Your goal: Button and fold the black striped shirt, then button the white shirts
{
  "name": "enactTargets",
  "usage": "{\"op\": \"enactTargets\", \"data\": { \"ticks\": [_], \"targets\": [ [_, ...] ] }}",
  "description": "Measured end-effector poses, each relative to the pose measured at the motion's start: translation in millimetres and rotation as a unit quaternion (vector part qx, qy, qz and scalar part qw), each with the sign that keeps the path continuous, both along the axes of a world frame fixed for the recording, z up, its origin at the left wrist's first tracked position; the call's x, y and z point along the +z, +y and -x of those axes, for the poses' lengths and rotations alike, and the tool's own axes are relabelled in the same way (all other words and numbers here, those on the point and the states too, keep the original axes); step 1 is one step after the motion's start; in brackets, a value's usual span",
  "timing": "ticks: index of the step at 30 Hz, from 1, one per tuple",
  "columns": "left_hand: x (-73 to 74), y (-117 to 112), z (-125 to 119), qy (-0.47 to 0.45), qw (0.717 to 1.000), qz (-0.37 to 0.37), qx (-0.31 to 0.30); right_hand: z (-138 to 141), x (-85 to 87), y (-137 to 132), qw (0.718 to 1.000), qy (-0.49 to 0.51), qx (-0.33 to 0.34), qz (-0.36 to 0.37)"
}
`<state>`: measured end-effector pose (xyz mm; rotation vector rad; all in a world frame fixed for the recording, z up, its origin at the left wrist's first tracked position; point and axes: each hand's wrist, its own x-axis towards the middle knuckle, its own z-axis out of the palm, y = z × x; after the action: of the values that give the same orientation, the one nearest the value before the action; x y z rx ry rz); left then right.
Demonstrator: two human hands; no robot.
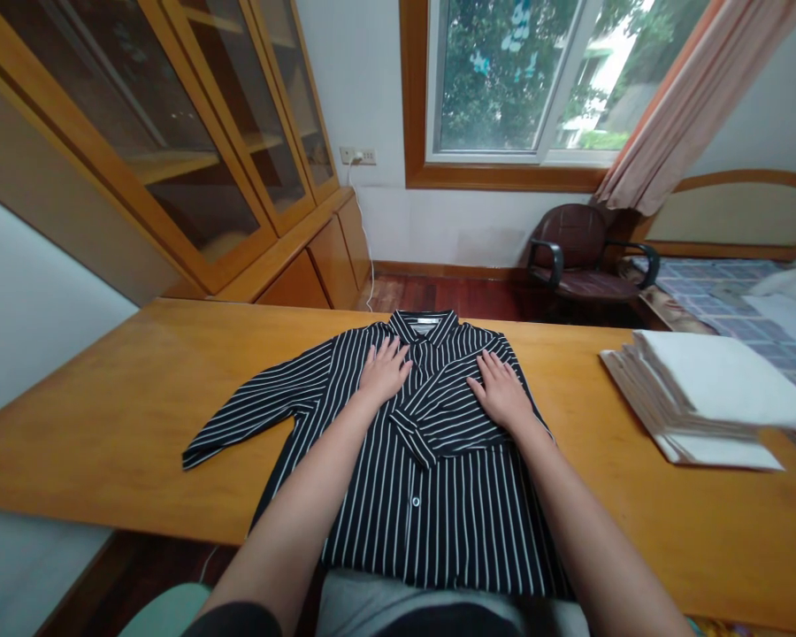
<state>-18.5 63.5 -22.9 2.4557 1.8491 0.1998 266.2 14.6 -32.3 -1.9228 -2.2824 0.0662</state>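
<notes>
Head view: glass doors front the shelves [172,165] of a wooden cabinet [244,260] beyond a long table [126,398], where a striped button-up shirt [381,478] spans far edge to near, one sleeve [461,402] folded inward. Left hand [385,370] and right hand [502,391] rest palm-down on it, fingers extended, grasping nothing. White folded sheets [716,380] sit stacked at right, an armchair [570,239] behind.

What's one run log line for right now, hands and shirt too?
Left hand: flat on shirt, near collar | Right hand: flat on folded-in sleeve | Shirt: striped, on table; other sleeve spread out
</notes>
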Motion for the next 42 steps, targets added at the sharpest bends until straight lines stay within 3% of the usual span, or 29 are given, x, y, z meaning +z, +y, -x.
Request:
{"op": "enactTargets", "data": {
  "ticks": [8,18,33,42],
  "targets": [
    [0.5,32.2,22.4,0.011,0.998,0.029,0.048,-0.8,-1.7,0.1,1.0,0.009,-0.001,0.008],
    [-6.2,53.2,40.2,0.018,0.996,0.027,0.084,-0.3,2.4,-1.4,1.0,0.013,-0.002,0.011],
    [-4.3,55.8,43.5,0.013,0.996,0.037,0.086,0.1,3.4,-2.0,1.0,0.005,-0.003,0.013],
    [-6.2,53.2,44.9,-0.01,0.997,0.003,0.083,-0.8,1.5,-0.9,1.0,0.013,-0.002,0.009]
  ]
}}
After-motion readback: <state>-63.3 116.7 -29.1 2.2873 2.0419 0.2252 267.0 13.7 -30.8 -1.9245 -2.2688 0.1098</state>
